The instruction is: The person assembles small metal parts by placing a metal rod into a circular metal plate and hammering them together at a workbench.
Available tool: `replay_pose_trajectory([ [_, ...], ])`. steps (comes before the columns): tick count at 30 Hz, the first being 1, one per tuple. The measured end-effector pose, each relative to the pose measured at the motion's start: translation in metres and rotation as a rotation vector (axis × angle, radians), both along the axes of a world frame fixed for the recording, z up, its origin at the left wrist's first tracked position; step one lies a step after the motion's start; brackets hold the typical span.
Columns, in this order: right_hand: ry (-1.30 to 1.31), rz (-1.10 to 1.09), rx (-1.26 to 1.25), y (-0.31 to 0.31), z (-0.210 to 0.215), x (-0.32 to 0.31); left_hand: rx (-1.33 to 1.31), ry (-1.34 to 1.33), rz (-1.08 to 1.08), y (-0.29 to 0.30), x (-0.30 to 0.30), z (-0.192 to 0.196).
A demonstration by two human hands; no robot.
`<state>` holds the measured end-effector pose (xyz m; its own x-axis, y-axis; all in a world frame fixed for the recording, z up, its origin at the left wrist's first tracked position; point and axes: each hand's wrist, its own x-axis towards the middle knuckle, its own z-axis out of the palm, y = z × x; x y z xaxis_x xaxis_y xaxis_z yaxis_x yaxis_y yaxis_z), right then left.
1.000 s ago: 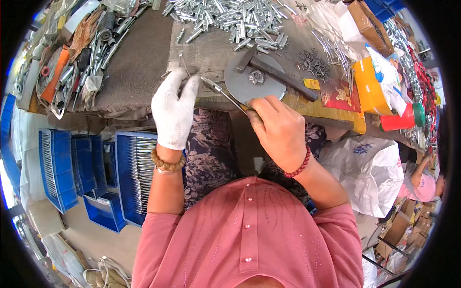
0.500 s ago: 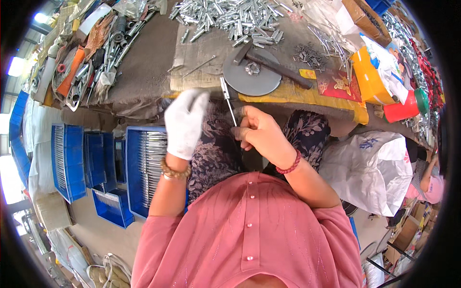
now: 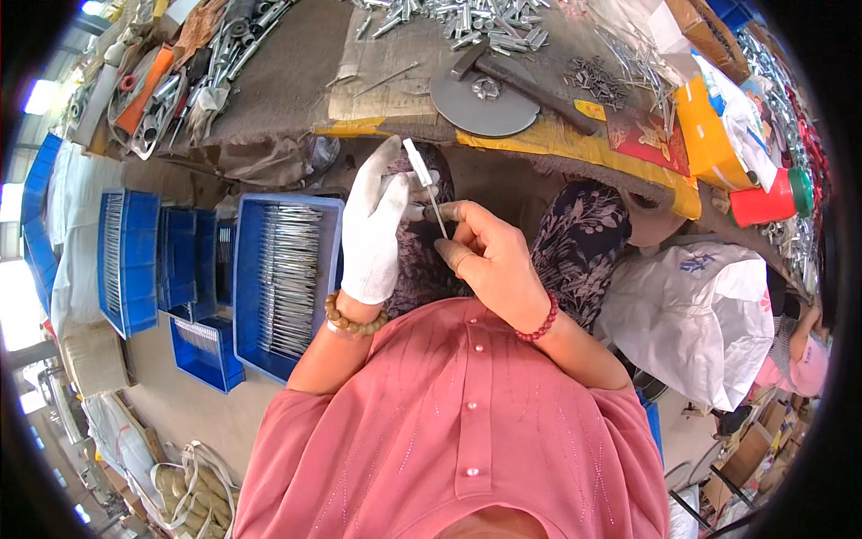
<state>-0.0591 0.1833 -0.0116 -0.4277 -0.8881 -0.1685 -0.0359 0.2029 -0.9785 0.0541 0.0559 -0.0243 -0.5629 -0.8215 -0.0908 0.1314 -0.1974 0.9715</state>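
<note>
My bare right hand (image 3: 492,260) pinches a thin metal rod (image 3: 436,208) by its lower part, between thumb and forefinger. At the rod's upper end sits a thicker, bright silver sleeve (image 3: 417,163); the rod tilts up and to the left, just short of the bench edge. My left hand (image 3: 373,235), in a white glove, is beside the rod. Its forefinger and thumb stand apart, while other fingers reach behind the rod; whether they touch it I cannot tell.
Ahead on the bench (image 3: 296,85) lie a round grey plate (image 3: 467,99), a hammer (image 3: 530,85) and heaped silver sleeves (image 3: 485,22). A blue bin (image 3: 334,242) of metal rods stands left of my legs, with more bins beyond. A white sack (image 3: 691,314) is at right.
My left hand has moved right and come up close beside the rod. The right hand still holds the rod. The view has shifted, so the bench appears higher.
</note>
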Motion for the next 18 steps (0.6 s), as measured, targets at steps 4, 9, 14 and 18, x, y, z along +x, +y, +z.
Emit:
replay_pose_trajectory([
  [4, 0.069, -0.004, -0.013, 0.006, 0.000, 0.003, -0.056, -0.075, -0.047, 0.004, 0.006, -0.001],
  [9, -0.039, 0.017, -0.033, 0.010, -0.007, 0.004, -0.120, -0.110, -0.087, 0.001, 0.007, 0.002],
  [14, -0.031, 0.038, -0.042, 0.014, -0.004, 0.003, 0.113, 0.054, -0.101, -0.002, 0.009, -0.004],
  [18, 0.002, 0.016, -0.039, 0.015, -0.003, 0.007, 0.151, 0.110, -0.086, 0.001, 0.009, -0.006],
])
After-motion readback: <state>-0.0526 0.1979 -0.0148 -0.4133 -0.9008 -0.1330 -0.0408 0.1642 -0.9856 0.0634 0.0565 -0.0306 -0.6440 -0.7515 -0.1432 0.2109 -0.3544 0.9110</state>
